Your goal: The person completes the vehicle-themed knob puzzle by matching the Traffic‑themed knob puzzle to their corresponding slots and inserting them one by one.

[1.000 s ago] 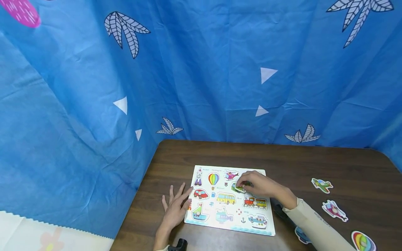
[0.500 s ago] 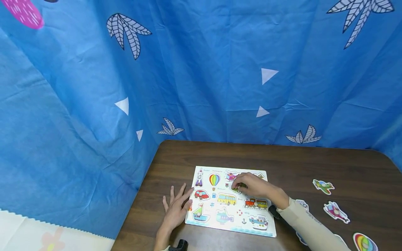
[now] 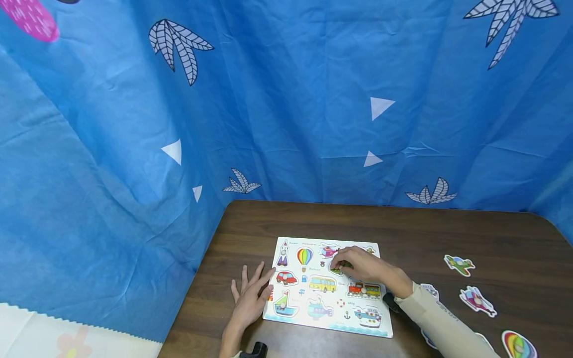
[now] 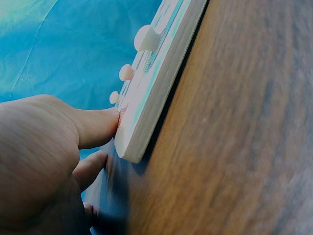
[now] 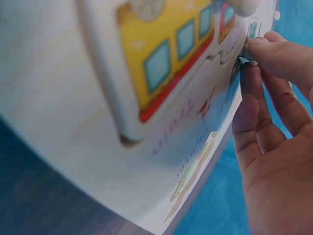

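A white puzzle board (image 3: 331, 325) with printed vehicles lies on the brown table. My right hand (image 3: 362, 263) is over its upper right part, thumb and fingertips pinching a small green puzzle piece (image 3: 335, 271) at a matching spot on the board. In the right wrist view the right hand (image 5: 279, 112) holds that piece by its edge or knob, and the fingers hide most of it. At the board's left edge, my left hand (image 3: 249, 298) rests with fingers spread. The left wrist view has the left hand's thumb (image 4: 98, 128) touching the board's corner, near several round knobs.
Loose puzzle pieces lie right of the board: a green airplane (image 3: 459, 265), a pink-and-white piece (image 3: 478, 301) and a rainbow balloon (image 3: 518, 344). Other pieces are partly hidden by the right sleeve (image 3: 443, 318). A blue patterned curtain (image 3: 313, 124) hangs behind the table.
My right hand has shifted slightly left with the green piece, which was more visible and further right a second ago. A white piece beside the right sleeve has come into sight. The left hand stays put.
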